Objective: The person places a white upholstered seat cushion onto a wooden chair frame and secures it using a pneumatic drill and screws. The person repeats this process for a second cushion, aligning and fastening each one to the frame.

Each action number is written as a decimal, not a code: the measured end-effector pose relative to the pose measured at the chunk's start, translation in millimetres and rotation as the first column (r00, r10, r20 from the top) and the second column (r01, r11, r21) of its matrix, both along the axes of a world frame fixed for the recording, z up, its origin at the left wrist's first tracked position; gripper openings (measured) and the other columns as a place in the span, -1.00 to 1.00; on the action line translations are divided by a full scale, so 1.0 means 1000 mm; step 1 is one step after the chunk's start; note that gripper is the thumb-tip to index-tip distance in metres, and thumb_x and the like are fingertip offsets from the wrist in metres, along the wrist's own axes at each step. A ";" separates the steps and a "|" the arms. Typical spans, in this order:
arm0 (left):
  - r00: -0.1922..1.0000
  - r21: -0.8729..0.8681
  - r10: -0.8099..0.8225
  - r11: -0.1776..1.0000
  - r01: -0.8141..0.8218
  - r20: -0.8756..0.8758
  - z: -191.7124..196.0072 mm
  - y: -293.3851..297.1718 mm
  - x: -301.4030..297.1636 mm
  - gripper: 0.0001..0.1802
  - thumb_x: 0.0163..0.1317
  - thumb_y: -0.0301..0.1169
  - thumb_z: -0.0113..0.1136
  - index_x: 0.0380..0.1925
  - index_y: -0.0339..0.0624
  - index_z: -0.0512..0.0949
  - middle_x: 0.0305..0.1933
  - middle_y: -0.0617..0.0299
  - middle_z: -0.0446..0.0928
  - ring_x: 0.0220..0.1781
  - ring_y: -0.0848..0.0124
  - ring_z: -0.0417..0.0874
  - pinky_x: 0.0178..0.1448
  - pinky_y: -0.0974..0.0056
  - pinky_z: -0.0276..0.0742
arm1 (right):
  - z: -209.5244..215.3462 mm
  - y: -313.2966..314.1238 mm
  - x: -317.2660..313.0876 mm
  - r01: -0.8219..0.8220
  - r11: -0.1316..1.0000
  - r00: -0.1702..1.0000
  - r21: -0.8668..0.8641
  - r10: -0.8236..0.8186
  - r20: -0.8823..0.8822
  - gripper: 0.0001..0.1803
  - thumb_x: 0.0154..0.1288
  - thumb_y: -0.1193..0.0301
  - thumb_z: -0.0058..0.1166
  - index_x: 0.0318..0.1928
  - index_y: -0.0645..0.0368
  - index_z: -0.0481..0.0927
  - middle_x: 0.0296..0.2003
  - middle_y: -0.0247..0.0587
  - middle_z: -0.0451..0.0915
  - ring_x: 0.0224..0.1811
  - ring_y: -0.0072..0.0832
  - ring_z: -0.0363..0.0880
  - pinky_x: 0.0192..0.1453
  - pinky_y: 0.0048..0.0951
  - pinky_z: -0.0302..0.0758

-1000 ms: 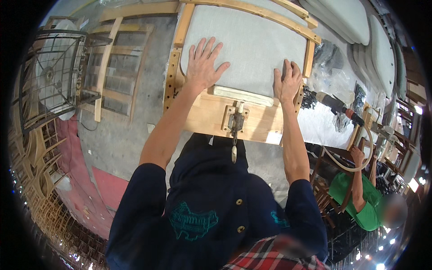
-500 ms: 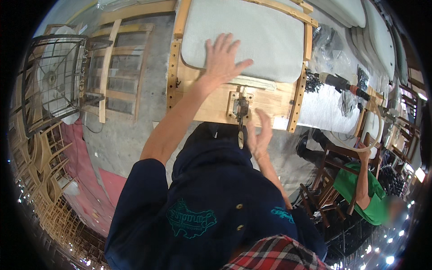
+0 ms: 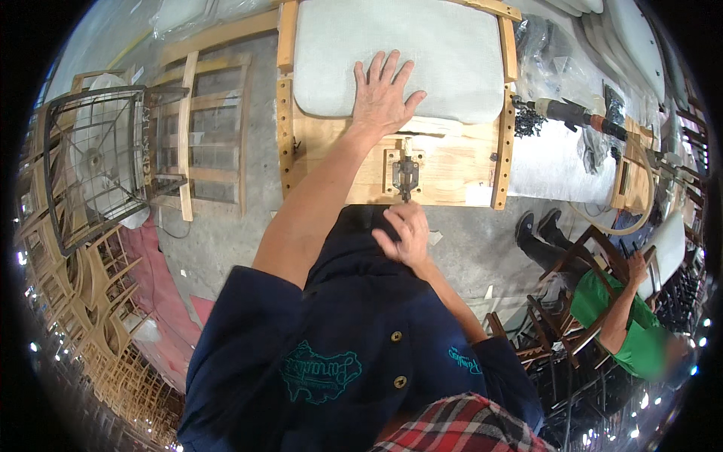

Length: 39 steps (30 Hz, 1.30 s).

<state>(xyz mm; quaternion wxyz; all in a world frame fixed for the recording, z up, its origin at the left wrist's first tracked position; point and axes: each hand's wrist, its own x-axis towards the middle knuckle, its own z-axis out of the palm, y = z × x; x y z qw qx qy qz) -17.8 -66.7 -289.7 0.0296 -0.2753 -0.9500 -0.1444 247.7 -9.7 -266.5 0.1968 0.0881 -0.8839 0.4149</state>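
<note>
My left hand (image 3: 382, 94) lies flat with spread fingers on a pale grey padded seat panel (image 3: 452, 71), near its front edge. The panel sits inside a wooden frame jig (image 3: 339, 169) with hole-drilled side rails. In front of the panel, a metal toggle clamp (image 3: 405, 175) is fixed to the jig board, behind a pale strip (image 3: 429, 126) along the panel's edge. My right hand (image 3: 409, 235) is curled over the clamp's handle end at the board's front edge, its thumb apart. The hand hides the handle.
A power driver (image 3: 565, 113) with a hose lies right of the jig, by a pile of dark screws (image 3: 527, 123). On the left stand a wooden pallet (image 3: 188, 135) and a black wire frame (image 3: 94, 162). A person in green (image 3: 625, 324) handles a chair at the right.
My right hand has moved from beside the clamp onto its handle end, fingers curling. My left hand stays flat on the panel. The person at the right has shifted with the chair.
</note>
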 end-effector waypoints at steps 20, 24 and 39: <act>0.917 -0.003 -0.381 0.923 0.384 0.117 0.023 -0.018 0.004 0.18 -0.08 0.44 0.34 0.51 0.12 0.28 0.65 0.04 0.03 0.70 -0.01 -0.13 0.64 -0.46 -0.36 | -0.018 -0.006 0.008 0.133 0.985 0.990 -0.107 -0.137 -0.029 -0.42 0.04 0.51 0.45 0.10 0.16 0.52 -0.12 -0.07 0.59 -0.06 -0.06 0.59 0.06 -0.08 0.55; 0.903 -0.009 -0.409 0.910 0.414 0.129 0.021 -0.020 0.001 0.26 -0.25 0.36 0.48 0.53 0.24 0.26 0.67 0.09 -0.01 0.71 0.03 -0.17 0.65 -0.48 -0.40 | -0.009 -0.002 0.012 0.152 0.981 0.988 -0.117 -0.153 -0.005 -0.39 0.02 0.48 0.48 0.11 0.16 0.52 -0.07 -0.05 0.58 -0.03 -0.05 0.59 0.04 -0.10 0.55; 0.895 -0.096 -0.412 0.897 0.432 0.173 0.027 -0.021 0.002 0.14 -0.05 0.23 0.43 0.56 0.28 0.17 0.69 0.10 -0.09 0.72 0.07 -0.24 0.65 -0.47 -0.40 | -0.006 0.004 0.040 0.227 0.973 0.899 0.051 -0.230 0.372 -0.57 0.25 0.45 0.34 0.13 0.07 0.57 -0.36 0.00 0.67 -0.43 -0.03 0.68 -0.37 -0.12 0.60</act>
